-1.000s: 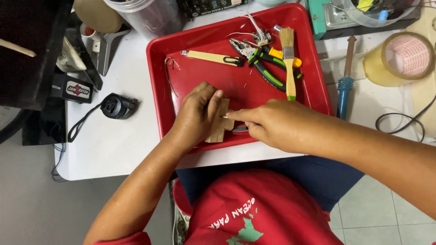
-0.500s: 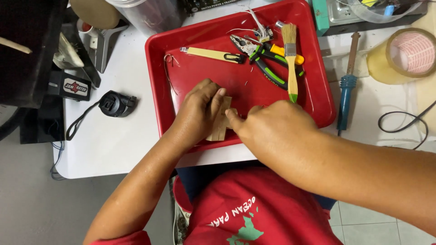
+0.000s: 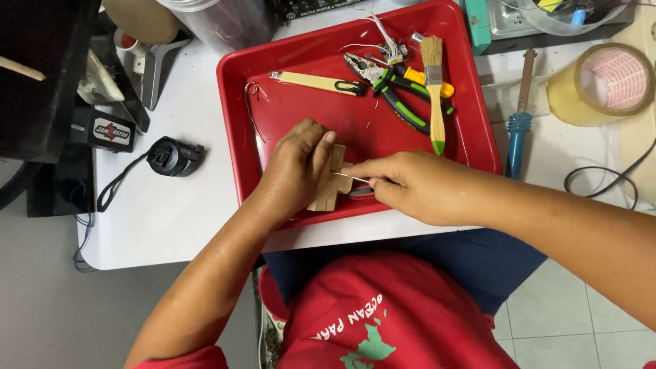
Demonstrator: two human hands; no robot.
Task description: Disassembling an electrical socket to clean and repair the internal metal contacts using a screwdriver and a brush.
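In the head view, one small wooden piece [image 3: 331, 179] is pressed flat under the left hand [image 3: 297, 167] inside one red tray [image 3: 236, 130]. One thin wire [image 3: 352, 177] is pinched by the right hand [image 3: 410, 184]. Beyond the hands, one paintbrush [image 3: 433, 82] and one pair of pliers [image 3: 396, 102] are seen.

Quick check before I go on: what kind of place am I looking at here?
Likely a hobby or repair workbench: a white table bears a red tray of hand tools, with pliers, a paintbrush and a utility knife, and a blue-handled soldering iron beside it.
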